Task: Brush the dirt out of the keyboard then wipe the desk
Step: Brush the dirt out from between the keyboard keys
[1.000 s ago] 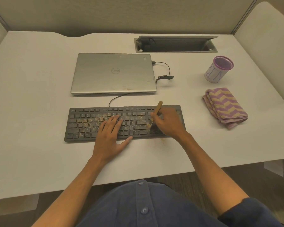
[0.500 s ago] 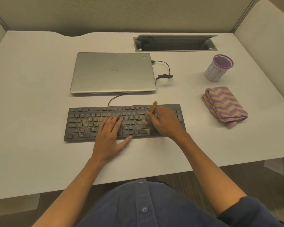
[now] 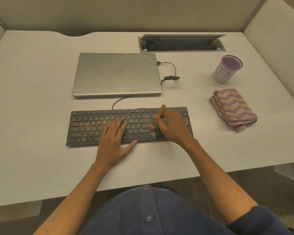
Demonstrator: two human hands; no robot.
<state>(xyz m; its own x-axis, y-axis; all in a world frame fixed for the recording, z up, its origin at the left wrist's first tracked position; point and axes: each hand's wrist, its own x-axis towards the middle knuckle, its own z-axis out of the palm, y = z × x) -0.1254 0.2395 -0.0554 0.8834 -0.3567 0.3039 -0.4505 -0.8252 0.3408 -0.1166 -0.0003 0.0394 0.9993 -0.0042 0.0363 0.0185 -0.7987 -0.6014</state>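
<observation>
A black keyboard (image 3: 92, 126) lies on the white desk (image 3: 32, 99), its keys speckled with yellowish-brown dirt, thickest on the left half. My left hand (image 3: 115, 139) rests flat on the middle keys with straight fingers. My right hand (image 3: 172, 127) grips a small wooden-handled brush (image 3: 159, 112), bristles down on the keys right of centre. A few crumbs lie on the desk just in front of the keyboard's right end. A folded purple and yellow zigzag cloth (image 3: 233, 109) sits to the right.
A closed silver laptop (image 3: 116, 74) lies behind the keyboard with a black cable (image 3: 171, 73) at its right side. A purple-rimmed mesh cup (image 3: 227, 69) stands at the back right. An open cable tray (image 3: 182, 43) is set into the desk's back edge.
My right hand has swept the brush back and forth over the keys right of centre, a short way each time. My left hand has stayed on the keyboard.
</observation>
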